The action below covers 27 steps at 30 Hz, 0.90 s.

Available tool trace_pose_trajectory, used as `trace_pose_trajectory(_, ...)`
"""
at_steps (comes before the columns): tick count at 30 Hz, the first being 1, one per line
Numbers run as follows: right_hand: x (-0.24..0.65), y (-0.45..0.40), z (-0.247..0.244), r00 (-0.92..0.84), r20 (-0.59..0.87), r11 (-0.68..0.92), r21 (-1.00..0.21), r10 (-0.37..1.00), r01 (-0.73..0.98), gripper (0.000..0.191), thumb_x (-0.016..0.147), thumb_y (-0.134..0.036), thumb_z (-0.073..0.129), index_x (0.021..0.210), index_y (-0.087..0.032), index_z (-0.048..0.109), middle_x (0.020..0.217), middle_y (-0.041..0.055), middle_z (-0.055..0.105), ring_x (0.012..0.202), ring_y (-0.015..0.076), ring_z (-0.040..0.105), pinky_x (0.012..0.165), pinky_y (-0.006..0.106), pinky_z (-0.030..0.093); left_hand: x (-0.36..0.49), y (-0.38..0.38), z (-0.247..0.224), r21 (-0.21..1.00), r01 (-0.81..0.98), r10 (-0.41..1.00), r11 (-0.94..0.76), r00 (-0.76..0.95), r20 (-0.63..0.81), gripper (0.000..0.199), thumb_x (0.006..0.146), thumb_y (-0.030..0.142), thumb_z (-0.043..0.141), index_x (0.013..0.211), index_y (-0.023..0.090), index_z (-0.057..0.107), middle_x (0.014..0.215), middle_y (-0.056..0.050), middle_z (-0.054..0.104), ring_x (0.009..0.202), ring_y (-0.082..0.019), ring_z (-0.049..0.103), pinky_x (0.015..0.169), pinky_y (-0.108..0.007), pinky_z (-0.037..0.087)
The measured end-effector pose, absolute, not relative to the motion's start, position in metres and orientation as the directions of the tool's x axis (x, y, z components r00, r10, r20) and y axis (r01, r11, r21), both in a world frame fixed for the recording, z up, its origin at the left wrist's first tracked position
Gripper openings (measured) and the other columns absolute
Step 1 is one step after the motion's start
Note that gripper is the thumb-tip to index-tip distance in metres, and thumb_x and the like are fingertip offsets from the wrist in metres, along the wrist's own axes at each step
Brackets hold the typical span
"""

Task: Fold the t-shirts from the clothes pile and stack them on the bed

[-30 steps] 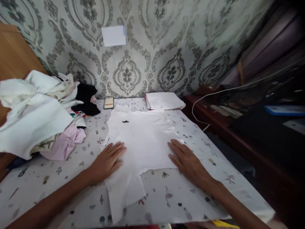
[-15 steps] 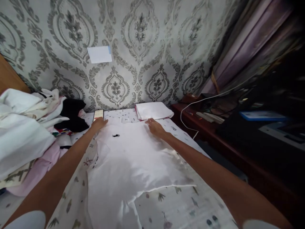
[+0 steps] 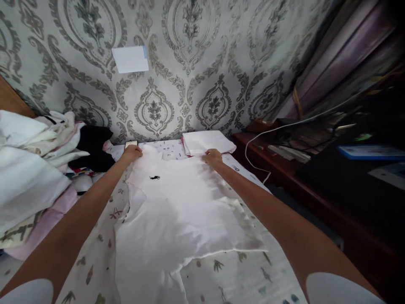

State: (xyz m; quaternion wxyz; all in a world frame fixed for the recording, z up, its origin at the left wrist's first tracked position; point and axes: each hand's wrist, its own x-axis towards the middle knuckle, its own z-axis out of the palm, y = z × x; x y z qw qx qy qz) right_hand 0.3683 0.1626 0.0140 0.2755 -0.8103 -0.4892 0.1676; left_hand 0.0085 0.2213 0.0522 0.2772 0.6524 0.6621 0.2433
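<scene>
A white shirt (image 3: pixel 177 202) with a small black emblem lies spread on the patterned bed sheet (image 3: pixel 228 274), creased toward its near part. My left hand (image 3: pixel 132 153) is closed on the shirt's far left corner. At the far right corner, my right hand (image 3: pixel 214 157) pinches the fabric, its fingertips partly hidden. Just beyond my left hand is a phone (image 3: pixel 131 144), mostly covered by the hand. A folded white cloth (image 3: pixel 209 141) with a pink edge rests beyond my right hand, close to the fingers.
On the left, a heap of clothes (image 3: pixel 28 181) rises beside my forearm, with a black garment (image 3: pixel 95 147) at its far side. A dark red desk (image 3: pixel 284 169) runs along the right, with a white cable (image 3: pixel 248 156) hanging over its edge. Patterned wallpaper (image 3: pixel 155 109) stands behind.
My right hand has moved right along the shirt's far edge and closed on its corner. The far edge looks stretched wider. My left hand stays at its corner; the view has tilted down slightly.
</scene>
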Motion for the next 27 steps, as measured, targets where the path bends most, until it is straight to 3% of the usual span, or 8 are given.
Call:
trace_pose_trajectory(2, 0.367, 0.162, 0.019, 0.459, 0.022, -0.32, -0.69, 0.888, 0.65, 0.017, 0.069, -0.01, 0.061, 0.082, -0.017, 0.067, 0.072, 0.004, 0.069, 0.084, 0.0247, 0.072, 0.075, 0.032, 0.057, 0.008, 0.215, 0.064, 0.719, 0.694, 0.998, 0.044, -0.003, -0.058, 0.01, 0.075, 0.015, 0.07, 0.078, 0.014, 0.061, 0.059, 0.003, 0.052, 0.055, -0.011, 0.05, 0.045, -0.019, 0.038)
trace_pose_trajectory(4, 0.363, 0.159, 0.026, 0.448, 0.049, -0.252, -0.769, 0.893, 0.587, 0.013, 0.073, -0.01, 0.06, 0.083, -0.017, 0.064, 0.068, 0.0013, 0.066, 0.073, 0.0205, 0.072, 0.065, 0.027, 0.057, 0.009, 0.205, 0.076, 0.76, 0.649, 0.999, 0.03, 0.012, -0.05, 0.013, 0.07, 0.013, 0.068, 0.071, 0.016, 0.055, 0.056, 0.005, 0.047, 0.051, -0.009, 0.046, 0.042, -0.018, 0.033)
trace_pose_trajectory(7, 0.356, 0.147, 0.038, 0.428, 0.078, -0.162, -0.854, 0.9, 0.495, 0.011, 0.078, -0.01, 0.058, 0.086, -0.017, 0.058, 0.068, -0.0008, 0.064, 0.063, 0.0157, 0.071, 0.055, 0.022, 0.055, 0.01, 0.182, 0.088, 0.827, 0.562, 0.999, -0.028, 0.048, 0.001, 0.019, 0.067, 0.018, 0.068, 0.071, 0.019, 0.05, 0.061, 0.005, 0.046, 0.056, -0.01, 0.049, 0.046, -0.018, 0.042)
trace_pose_trajectory(11, 0.361, 0.109, 0.045, 0.344, 0.121, -0.011, -0.934, 0.931, 0.358, 0.012, 0.079, -0.012, 0.061, 0.082, -0.019, 0.053, 0.07, -0.0014, 0.063, 0.067, 0.016, 0.073, 0.059, 0.022, 0.055, -0.002, 0.132, 0.089, 0.911, 0.315, 0.956, -0.265, 0.208, 0.206, 0.024, 0.068, 0.032, 0.068, 0.076, 0.021, 0.048, 0.069, 0.006, 0.049, 0.068, -0.012, 0.056, 0.069, -0.029, 0.058)
trace_pose_trajectory(14, 0.377, 0.068, 0.036, 0.172, 0.202, 0.129, -0.923, 0.964, 0.363, 0.013, 0.075, -0.016, 0.066, 0.082, -0.019, 0.056, 0.079, 0.0013, 0.066, 0.077, 0.0187, 0.073, 0.065, 0.026, 0.056, -0.019, 0.084, 0.076, 0.87, 0.346, 0.913, -0.351, 0.331, 0.237, 0.024, 0.076, 0.04, 0.065, 0.082, 0.022, 0.049, 0.074, 0.004, 0.057, 0.073, -0.014, 0.062, 0.078, -0.031, 0.056)
trace_pose_trajectory(19, 0.394, 0.011, 0.009, -0.001, 0.246, 0.199, -0.779, 0.969, 0.594, 0.008, 0.076, -0.019, 0.058, 0.084, -0.02, 0.061, 0.097, 0.0055, 0.071, 0.091, 0.0207, 0.067, 0.084, 0.034, 0.053, -0.033, 0.02, 0.041, 0.687, 0.572, 0.854, -0.449, 0.5, 0.142, 0.026, 0.083, 0.033, 0.054, 0.108, 0.024, 0.058, 0.097, -0.003, 0.072, 0.092, -0.02, 0.068, 0.082, -0.03, 0.052)
trace_pose_trajectory(23, 0.394, 0.001, 0.0, -0.029, 0.278, 0.239, -0.763, 0.96, 0.6, 0.021, 0.073, -0.019, 0.052, 0.09, -0.02, 0.064, 0.097, 0.0054, 0.069, 0.09, 0.0209, 0.063, 0.086, 0.035, 0.05, -0.031, 0.002, 0.025, 0.539, 0.608, 0.789, -0.582, 0.582, 0.195, 0.025, 0.09, 0.029, 0.042, 0.093, 0.023, 0.067, 0.098, -0.005, 0.072, 0.09, -0.02, 0.067, 0.081, -0.029, 0.05)
trace_pose_trajectory(27, 0.396, 0.014, 0.006, 0.001, 0.184, 0.16, -0.859, 0.983, 0.486, 0.033, 0.068, -0.022, 0.055, 0.098, -0.021, 0.069, 0.09, 0.0026, 0.068, 0.081, 0.0195, 0.061, 0.076, 0.033, 0.05, -0.031, 0.004, 0.028, 0.53, 0.624, 0.794, -0.574, 0.583, 0.172, 0.027, 0.091, 0.03, 0.043, 0.095, 0.023, 0.069, 0.098, -0.004, 0.072, 0.082, -0.018, 0.065, 0.073, -0.027, 0.048)
